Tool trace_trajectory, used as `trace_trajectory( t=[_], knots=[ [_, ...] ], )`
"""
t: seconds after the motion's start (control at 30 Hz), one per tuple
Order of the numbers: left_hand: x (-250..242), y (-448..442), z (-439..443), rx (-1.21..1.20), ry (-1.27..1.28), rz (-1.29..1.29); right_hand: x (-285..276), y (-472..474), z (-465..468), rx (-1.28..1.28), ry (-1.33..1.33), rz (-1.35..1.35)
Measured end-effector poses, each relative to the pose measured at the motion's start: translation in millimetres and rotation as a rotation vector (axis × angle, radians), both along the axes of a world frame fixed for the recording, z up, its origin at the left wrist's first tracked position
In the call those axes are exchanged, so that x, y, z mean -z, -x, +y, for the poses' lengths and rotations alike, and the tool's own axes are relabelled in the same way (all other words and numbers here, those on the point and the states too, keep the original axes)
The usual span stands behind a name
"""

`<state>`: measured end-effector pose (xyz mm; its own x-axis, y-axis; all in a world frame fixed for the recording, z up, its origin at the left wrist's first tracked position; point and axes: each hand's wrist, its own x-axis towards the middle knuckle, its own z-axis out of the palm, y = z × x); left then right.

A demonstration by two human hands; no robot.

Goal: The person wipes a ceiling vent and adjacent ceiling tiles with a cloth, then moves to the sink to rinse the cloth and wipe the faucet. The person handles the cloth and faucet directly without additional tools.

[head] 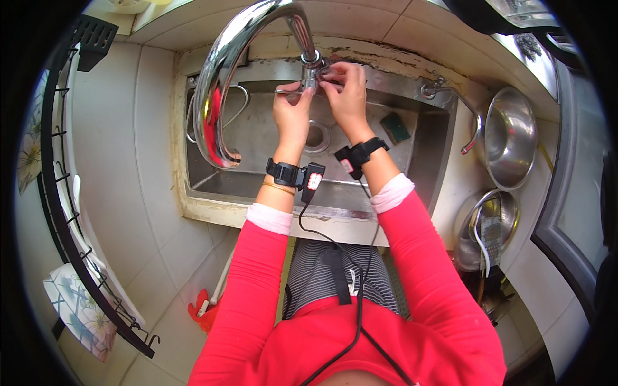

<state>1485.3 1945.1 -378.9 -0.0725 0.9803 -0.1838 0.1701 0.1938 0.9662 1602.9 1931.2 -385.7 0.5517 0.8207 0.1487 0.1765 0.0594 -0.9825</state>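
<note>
A tall chrome gooseneck faucet (212, 72) rises at the back of a stainless steel sink (270, 116), its spout curving toward me on the left. My left hand (292, 111) pinches the small metal lever (285, 91) at the faucet's base, thumb against the chrome body (309, 83). On the other side of that body, my right hand (348, 91) presses a dark, mesh-like scourer (322, 71) to it. Fingers cover most of the scourer, so its exact kind is unclear. Both wrists wear black straps with small cabled devices.
A dark green scouring sponge (395, 128) lies in the basin, right of the drain (316, 136). A smaller tap (454, 91), a steel bowl (511, 137) and a steel pot (466, 241) with a grater (491, 231) stand rightward. A black wire rack (63, 193) lines the left wall.
</note>
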Motion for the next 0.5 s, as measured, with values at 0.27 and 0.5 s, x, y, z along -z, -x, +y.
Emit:
trace_trajectory(
  t=[0.27, 0.5],
  knots=[
    [8, 4, 3, 0.049, -0.015, 0.029, 2, -10, -13, 0.03, 0.182, 0.651],
    [4, 6, 6, 0.081, 0.011, -0.022, -27, -10, 4, -0.253, -0.076, -0.47]
  ],
)
